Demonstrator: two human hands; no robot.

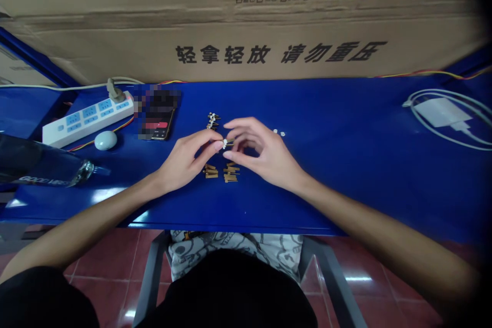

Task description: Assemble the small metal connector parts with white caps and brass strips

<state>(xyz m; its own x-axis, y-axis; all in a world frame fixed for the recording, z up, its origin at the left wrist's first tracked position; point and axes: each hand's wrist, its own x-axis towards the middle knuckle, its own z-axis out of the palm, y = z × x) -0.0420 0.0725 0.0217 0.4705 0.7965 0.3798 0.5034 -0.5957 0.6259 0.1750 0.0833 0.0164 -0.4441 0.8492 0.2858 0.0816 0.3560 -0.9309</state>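
Over the blue table, my left hand pinches a small part with a white piece and a thin brass-coloured stem between thumb and index finger. Close on its right, my right hand curves around the stem end with thumb and index finger apart; whether another finger touches the stem is unclear. Below the fingertips lie two small groups of brass-coloured pieces, a left group and a right group. Beyond my left fingers sits a cluster of white-and-brass parts. Small white pieces lie past my right hand.
On the left are a white power strip with a plug in it, a phone, a pale rounded object and a dark bottle. A white charger with cable lies at right. A large cardboard box stands behind.
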